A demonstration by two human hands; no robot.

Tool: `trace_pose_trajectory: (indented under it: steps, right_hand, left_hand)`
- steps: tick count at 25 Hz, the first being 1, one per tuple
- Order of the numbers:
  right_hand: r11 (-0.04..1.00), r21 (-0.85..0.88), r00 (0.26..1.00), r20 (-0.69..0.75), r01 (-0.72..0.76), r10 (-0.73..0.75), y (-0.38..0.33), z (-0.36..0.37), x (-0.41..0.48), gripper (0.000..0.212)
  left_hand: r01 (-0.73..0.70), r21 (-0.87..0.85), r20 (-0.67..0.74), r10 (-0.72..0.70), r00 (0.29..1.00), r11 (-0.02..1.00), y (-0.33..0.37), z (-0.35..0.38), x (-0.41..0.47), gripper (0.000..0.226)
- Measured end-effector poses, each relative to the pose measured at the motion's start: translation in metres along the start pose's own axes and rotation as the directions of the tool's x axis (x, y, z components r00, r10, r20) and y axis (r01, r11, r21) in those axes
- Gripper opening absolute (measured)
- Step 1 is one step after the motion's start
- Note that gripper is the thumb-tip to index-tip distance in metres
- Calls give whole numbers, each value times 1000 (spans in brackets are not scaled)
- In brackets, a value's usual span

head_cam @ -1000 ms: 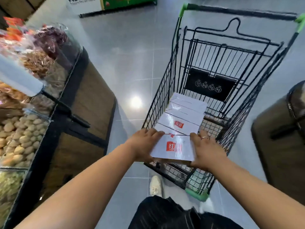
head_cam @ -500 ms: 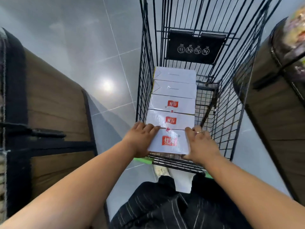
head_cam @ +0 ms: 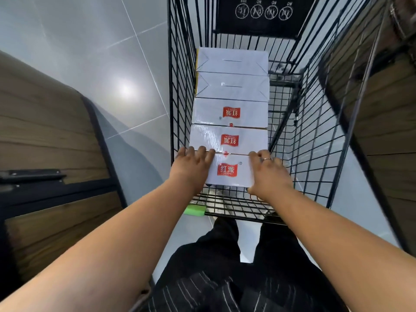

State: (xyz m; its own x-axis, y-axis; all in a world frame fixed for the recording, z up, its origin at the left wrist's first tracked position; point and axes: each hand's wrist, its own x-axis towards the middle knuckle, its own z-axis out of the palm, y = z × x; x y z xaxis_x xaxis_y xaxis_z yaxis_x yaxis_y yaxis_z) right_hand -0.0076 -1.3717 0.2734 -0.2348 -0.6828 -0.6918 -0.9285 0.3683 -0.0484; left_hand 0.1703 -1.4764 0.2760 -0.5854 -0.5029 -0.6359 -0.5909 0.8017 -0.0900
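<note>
A person stands at the near end of a black wire cart [head_cam: 315, 131] and looks down into it. 5 white boxes lie in a row on the left side of the cart, one after the other from near to far. The near box [head_cam: 229, 170] has a red label on top. It touches the next box [head_cam: 227, 139] in the row.

The left hand [head_cam: 193, 167] holds the left side of the near box, with its fingers bent over the far left corner. The right hand [head_cam: 267, 174] holds the right side the same way, with its fingers over the far right corner. A thin ring [head_cam: 267, 159] is on 1 finger of the right hand. Both hands grip the box between them.

A black sign [head_cam: 258, 16] with 4 round marks hangs at the far end of the cart. A green bumper [head_cam: 194, 210] sits on the near left corner. A wooden stand [head_cam: 45, 131] is on the left, on the shiny grey floor [head_cam: 90, 52].
</note>
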Motion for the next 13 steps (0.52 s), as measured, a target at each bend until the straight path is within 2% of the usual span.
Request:
trace_pose_trajectory:
  steps: [5,8,13]
  right_hand:
    - [999,-36,1000,-6,-22,22,-6,21,17,99]
    - [996,-88,999,-51,-10,5,-2,30,16,100]
    - [998,-62,997,-72,-12,7,4,28,1,94]
  left_hand:
    - [30,-15,64,-29,998,999,3,22,15,90]
    - [38,19,61,-39,997,999,0,24,17,83]
    - [28,8,2,-28,1000,1000,-2,20,14,86]
